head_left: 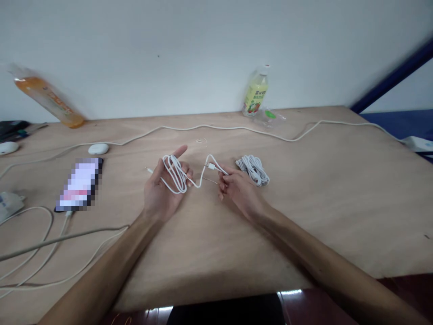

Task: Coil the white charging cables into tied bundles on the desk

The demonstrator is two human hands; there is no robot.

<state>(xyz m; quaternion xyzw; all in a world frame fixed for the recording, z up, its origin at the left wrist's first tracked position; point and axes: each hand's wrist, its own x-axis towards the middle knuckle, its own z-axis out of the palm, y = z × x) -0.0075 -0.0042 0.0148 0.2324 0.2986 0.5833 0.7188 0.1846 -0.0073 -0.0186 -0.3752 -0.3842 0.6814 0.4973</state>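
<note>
A white charging cable (175,174) lies wound in loops across the upturned palm of my left hand (161,189), with the thumb stretched out and the fingers curled under the loops. One thin plug end (149,170) sticks out to the left of that hand. From the coil a length runs to my right hand (241,189), which pinches it between thumb and fingers. The white USB plug (211,166) hangs just left of those fingertips. A thin wire-like piece (210,180) also shows beside the right fingers; whether it is held I cannot tell. Behind this hand rests a bundled white cable (253,170).
Small white ties (202,141) lie beyond my hands. At the left are a phone (79,185) with a charging lead, a white case (98,149) and loose cables. A long white cord (196,129) crosses the table before an orange bottle (50,101) and a yellow-green bottle (256,95).
</note>
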